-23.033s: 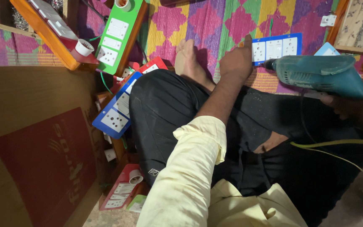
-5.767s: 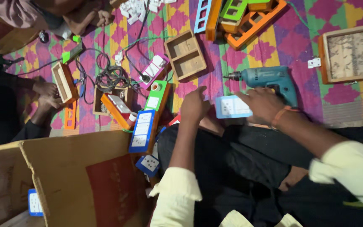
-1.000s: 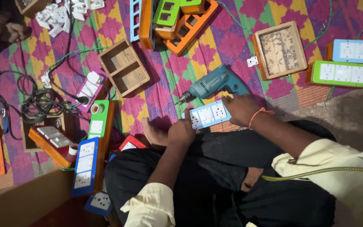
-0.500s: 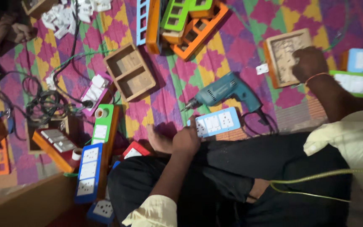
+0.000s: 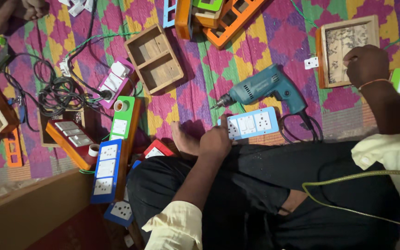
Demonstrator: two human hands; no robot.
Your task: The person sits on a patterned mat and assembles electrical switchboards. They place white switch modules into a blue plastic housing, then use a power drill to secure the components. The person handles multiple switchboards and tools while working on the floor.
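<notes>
The patterned mat (image 5: 195,88), a zigzag weave of pink, purple, green and yellow, filled the upper two thirds of the frame and served as the work surface; bare ground showed at the lower left beside a wooden board (image 5: 28,203). Little else of the room could be seen.

At the upper right the right hand (image 5: 365,65) lay curled over the rim of an open wooden box (image 5: 346,48), gripping its edge. At centre the left hand (image 5: 215,142) pressed flat on the left end of a pale blue switch-and-socket plate (image 5: 252,122), pinning it to the mat.

The teal electric drill (image 5: 264,89) lay just above that plate, its bit pointing left and its cord (image 5: 309,132) looped beside the knee. As a judgement, the cord could snag a leg and drag the drill; the plate might slide, being held at one end only; and the tangled black cables (image 5: 63,92) at the left invited tripping.
</notes>
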